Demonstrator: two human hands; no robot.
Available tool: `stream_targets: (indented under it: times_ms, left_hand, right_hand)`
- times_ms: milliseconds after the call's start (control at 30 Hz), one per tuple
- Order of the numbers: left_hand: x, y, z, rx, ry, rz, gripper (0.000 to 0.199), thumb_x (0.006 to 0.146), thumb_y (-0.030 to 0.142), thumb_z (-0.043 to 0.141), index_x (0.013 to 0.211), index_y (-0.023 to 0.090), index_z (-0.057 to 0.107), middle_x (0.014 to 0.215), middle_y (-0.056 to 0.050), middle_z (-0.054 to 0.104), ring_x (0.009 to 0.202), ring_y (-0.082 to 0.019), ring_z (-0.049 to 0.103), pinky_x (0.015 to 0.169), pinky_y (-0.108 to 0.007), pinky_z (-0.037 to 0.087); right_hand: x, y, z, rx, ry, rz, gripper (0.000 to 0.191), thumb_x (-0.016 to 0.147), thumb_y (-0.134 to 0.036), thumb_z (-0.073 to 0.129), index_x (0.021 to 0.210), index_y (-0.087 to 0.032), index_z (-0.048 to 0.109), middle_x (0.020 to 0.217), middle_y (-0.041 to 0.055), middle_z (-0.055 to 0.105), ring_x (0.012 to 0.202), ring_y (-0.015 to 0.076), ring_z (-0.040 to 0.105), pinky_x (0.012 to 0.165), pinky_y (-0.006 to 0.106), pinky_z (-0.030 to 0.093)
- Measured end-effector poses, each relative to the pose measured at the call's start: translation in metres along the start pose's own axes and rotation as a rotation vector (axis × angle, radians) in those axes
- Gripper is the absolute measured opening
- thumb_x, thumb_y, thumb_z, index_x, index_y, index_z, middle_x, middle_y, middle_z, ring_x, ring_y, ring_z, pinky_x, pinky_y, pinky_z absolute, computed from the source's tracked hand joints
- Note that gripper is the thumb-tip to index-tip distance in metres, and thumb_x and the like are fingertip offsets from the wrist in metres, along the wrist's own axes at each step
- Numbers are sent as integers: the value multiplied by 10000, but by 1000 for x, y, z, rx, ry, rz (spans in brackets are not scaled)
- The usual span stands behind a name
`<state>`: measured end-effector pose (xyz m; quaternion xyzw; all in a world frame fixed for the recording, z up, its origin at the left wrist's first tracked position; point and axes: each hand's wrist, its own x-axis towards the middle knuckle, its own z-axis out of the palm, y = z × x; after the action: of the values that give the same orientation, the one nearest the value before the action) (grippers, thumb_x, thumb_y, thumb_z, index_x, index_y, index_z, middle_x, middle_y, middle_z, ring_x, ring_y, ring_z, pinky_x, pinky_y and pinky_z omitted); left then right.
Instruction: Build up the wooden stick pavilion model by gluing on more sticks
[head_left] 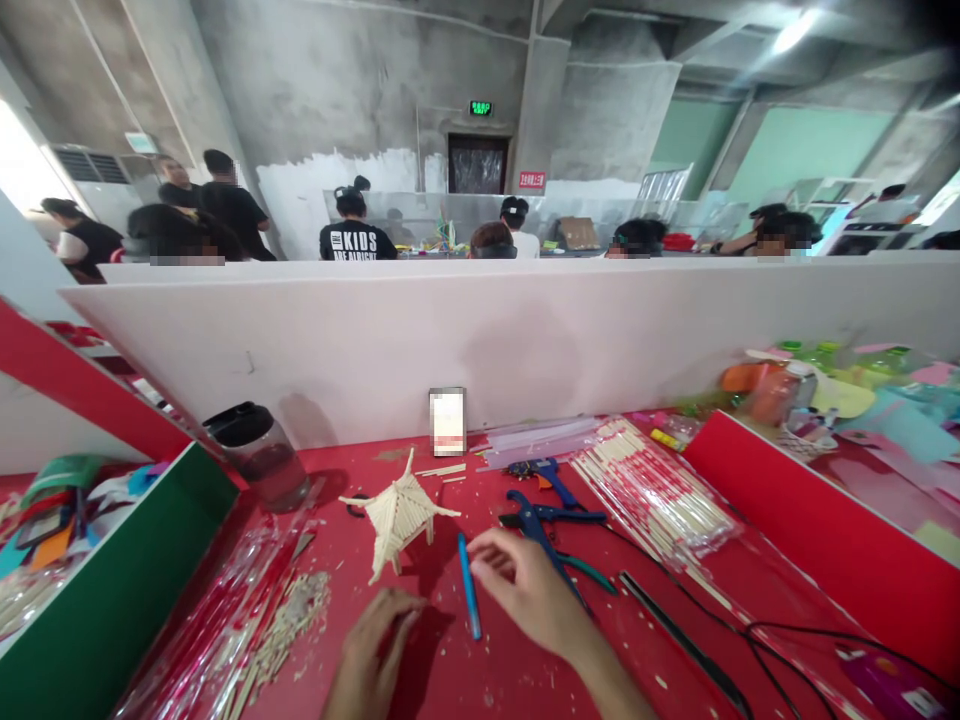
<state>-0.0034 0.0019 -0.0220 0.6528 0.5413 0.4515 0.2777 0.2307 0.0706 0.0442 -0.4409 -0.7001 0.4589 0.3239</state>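
Note:
A small wooden-stick model point(401, 510) with a ribbed roof and splayed, pointed corners stands on the red table. My left hand point(379, 640) is just in front of it, fingers loosely bent and thumb apart, with nothing seen in it. A blue pen point(469, 585) lies on the table between my two hands. Right beside the pen is my right hand point(521, 580), its fingers half curled and apart; whether the fingertips touch the pen I cannot tell. Behind the right hand lie a blue-handled cutter point(536, 515) and a blue glue gun point(551, 480).
Bundled sticks in plastic point(660, 490) lie at right, near a black rod point(682, 640) and cable. At left are stick scraps point(289, 620), plastic wrappers point(217, 600) and a dark-lidded bottle point(262, 455). A phone point(448, 422) leans on the white partition point(360, 350); people sit beyond.

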Motion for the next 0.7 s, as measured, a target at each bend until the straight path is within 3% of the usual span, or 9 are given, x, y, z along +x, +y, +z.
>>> stream_targets:
  times_ms: [133,233,433,700]
  left_hand:
    - [-2,4,0,19,60,80,205,971,314,560,969,242,752,906,-72,753,862,-217,733,778,-286,593]
    - [-3,10,-1,33,117,81,196,960,285,571,952,242,763,889,-74,747,828,-216,731,756,-290,601]
    - [-4,13,-2,48,147,112,226,930,191,572,1007,263,772,885,-53,735,816,-200,727,755,-272,599]
    - [-5,17,-3,-22,226,19,108,922,255,623,939,231,728,868,-37,754,808,-202,735,756,-281,596]
  right_hand:
    - [-6,-2,57,410,-65,105,178,848,-244,675,1019,-193,681,952,56,721,906,226,692,802,315,538]
    - [-5,6,80,536,-15,128,181,811,-231,711,980,-180,672,939,48,706,855,207,689,786,312,531]
    - [0,9,85,609,20,156,209,767,-270,782,913,-174,667,840,23,694,747,170,664,698,271,507]
    - [-2,4,88,716,44,131,279,722,-370,860,868,-185,711,838,30,719,780,184,677,747,286,527]
